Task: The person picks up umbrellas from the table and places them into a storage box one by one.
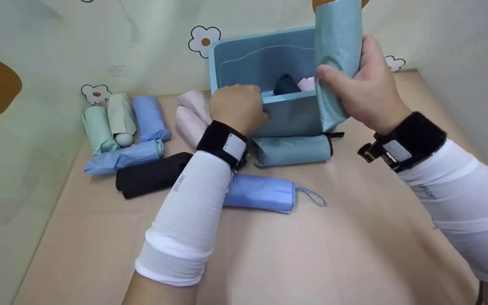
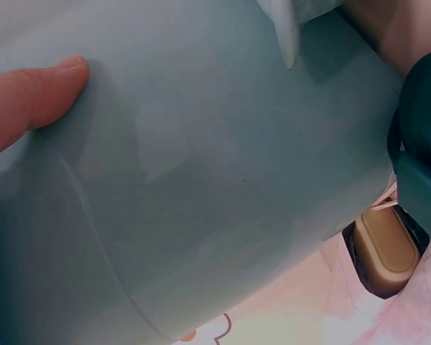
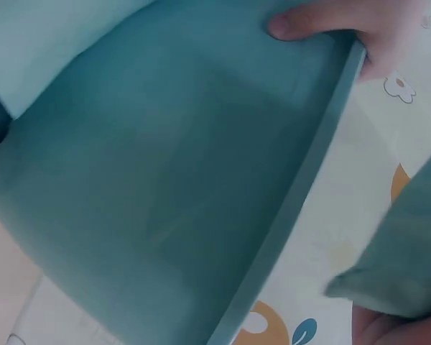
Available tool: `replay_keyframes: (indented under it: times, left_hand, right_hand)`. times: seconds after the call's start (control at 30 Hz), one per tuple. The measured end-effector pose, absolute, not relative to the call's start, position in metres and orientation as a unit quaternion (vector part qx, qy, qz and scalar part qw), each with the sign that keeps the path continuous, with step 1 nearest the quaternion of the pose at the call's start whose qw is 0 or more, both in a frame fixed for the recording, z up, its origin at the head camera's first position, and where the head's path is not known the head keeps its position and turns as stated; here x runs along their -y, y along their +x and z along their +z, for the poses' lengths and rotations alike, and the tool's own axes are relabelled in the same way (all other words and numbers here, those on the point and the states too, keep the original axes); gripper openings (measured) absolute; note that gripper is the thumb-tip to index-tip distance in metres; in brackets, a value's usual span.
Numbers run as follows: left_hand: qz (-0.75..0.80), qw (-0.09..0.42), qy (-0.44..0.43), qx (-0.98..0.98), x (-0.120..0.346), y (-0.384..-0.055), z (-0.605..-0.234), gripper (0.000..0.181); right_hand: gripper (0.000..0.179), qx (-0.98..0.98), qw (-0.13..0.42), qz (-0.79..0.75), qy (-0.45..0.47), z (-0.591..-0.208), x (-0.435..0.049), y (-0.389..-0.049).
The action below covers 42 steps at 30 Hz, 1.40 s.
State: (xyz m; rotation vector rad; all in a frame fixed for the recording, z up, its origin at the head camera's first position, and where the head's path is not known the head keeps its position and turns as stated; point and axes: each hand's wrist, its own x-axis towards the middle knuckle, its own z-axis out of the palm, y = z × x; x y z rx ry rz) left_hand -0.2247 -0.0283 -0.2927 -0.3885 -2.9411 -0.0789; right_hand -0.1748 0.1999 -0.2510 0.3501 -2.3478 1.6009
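Observation:
A teal folded umbrella (image 1: pixel 339 38) is gripped upright by my right hand (image 1: pixel 373 87), its thumb across the near side. It stands in front of the right part of a blue plastic bin (image 1: pixel 288 114), whose near rim my left hand (image 1: pixel 237 106) grips. In the left wrist view that hand's thumb (image 2: pixel 47 93) presses the bin's outer wall. A dark green bundle (image 1: pixel 286 85) and a pink one (image 1: pixel 306 84) show inside the bin. Just in front of it lies another teal umbrella (image 1: pixel 295 151) with a black strap.
A periwinkle umbrella (image 1: pixel 265 192) with a wrist loop lies nearer me. To the left are a black umbrella (image 1: pixel 153 173), two blue ones, a mint one (image 1: pixel 99 129), a pale green one (image 1: pixel 121 112) and pale pink ones (image 1: pixel 189 120). Flower-patterned cloth (image 1: pixel 151 51) hangs behind.

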Motion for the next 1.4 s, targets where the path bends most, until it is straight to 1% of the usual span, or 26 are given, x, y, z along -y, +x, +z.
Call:
replay_keyframes:
  times: [0.13, 0.27, 0.37, 0.5, 0.8, 0.97, 1.07, 1.4]
  left_hand:
    - [-0.020, 0.078, -0.128, 0.989, 0.026, -0.224, -0.292, 0.030]
    - [-0.015, 0.071, -0.127, 0.989, 0.025, -0.224, -0.290, 0.034]
    - [-0.019, 0.076, -0.128, 0.989, 0.024, -0.224, -0.290, 0.033]
    - [-0.024, 0.082, -0.128, 0.988, 0.024, -0.223, -0.290, 0.030]
    - [-0.028, 0.081, -0.134, 0.987, 0.023, -0.221, -0.290, 0.027]
    - [-0.029, 0.078, -0.134, 0.988, 0.023, -0.221, -0.289, 0.028]
    - [-0.028, 0.074, -0.134, 0.988, 0.023, -0.222, -0.289, 0.030]
    - [-0.028, 0.074, -0.134, 0.988, 0.022, -0.222, -0.290, 0.030]
  right_hand:
    - [0.066, 0.780, 0.158, 0.593, 0.120, -0.244, -0.198, -0.184]
    - [0.064, 0.746, 0.193, 0.627, 0.114, -0.239, -0.198, -0.193]
    - [0.064, 0.718, 0.220, 0.650, 0.118, -0.237, -0.198, -0.200]
    - [0.064, 0.714, 0.236, 0.649, 0.115, -0.238, -0.201, -0.209]
    - [0.066, 0.718, 0.210, 0.662, 0.055, -0.251, -0.207, -0.225]
    - [0.061, 0.704, 0.205, 0.676, 0.075, -0.258, -0.206, -0.228]
    - [0.061, 0.716, 0.197, 0.666, 0.077, -0.263, -0.205, -0.228]
    - [0.065, 0.784, 0.152, 0.600, 0.044, -0.269, -0.206, -0.228]
